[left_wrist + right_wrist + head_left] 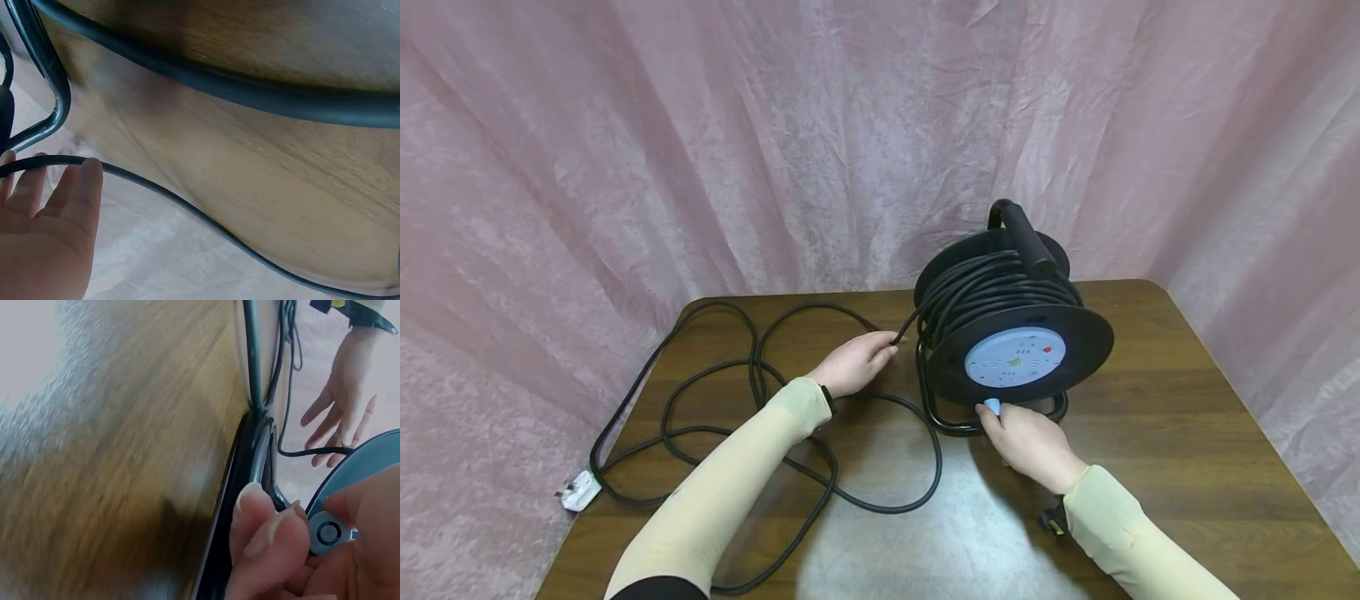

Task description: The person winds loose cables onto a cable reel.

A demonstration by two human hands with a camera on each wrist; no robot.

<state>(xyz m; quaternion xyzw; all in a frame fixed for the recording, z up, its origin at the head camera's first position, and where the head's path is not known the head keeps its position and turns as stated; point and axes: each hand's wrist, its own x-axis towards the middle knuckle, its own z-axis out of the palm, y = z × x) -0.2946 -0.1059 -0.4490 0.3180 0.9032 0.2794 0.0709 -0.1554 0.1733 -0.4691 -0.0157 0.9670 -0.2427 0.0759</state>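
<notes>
A black cable reel [1092, 335] stands on the table, its round pale socket panel [1015, 358] tilted toward me and many turns of cable wound on its drum. The small light-blue winding knob [992, 406] sits low on the front disc. My right hand [1033, 446] pinches this knob [328, 532] between thumb and fingers. Left of the reel, my left hand [852, 362] touches the black cable [181, 203] where it runs to the drum. In the left wrist view the cable crosses the nearly straight, spread fingers of the left hand [50, 219].
Loose loops of cable [938, 467] spread over the left half of the wooden table [1187, 433]. A white plug [581, 492] lies at the left edge. The reel's black tube frame [951, 429] rests on the tabletop. Pink curtains [880, 150] hang behind.
</notes>
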